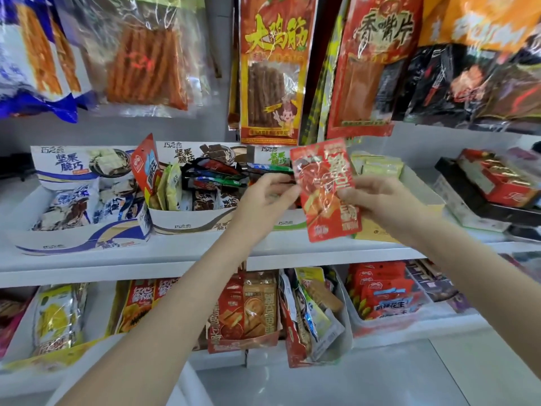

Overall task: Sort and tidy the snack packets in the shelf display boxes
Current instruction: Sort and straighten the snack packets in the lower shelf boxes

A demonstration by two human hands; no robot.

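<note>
- Both hands hold 1 red packet (325, 189) up before the middle shelf (187, 253): left hand (265, 200) pinches its left edge, right hand (377, 200) its right
- Step looks like sorting; next, match it to a box (187, 222) behind

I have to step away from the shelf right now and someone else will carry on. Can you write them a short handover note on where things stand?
Left hand: pinches the left edge of the red snack packet.
Right hand: holds the same packet's right edge; it is in the air in front of the middle shelf.
Middle display box: still a jumble, with a red packet standing up at its left corner among mixed green and dark packets.
Left display box: holds blue-and-white packets.
Done: one stray packet is in hand.
Left: find the held packet's box, possibly the red-packet box on the lower shelf, then sort the middle box.
</note>
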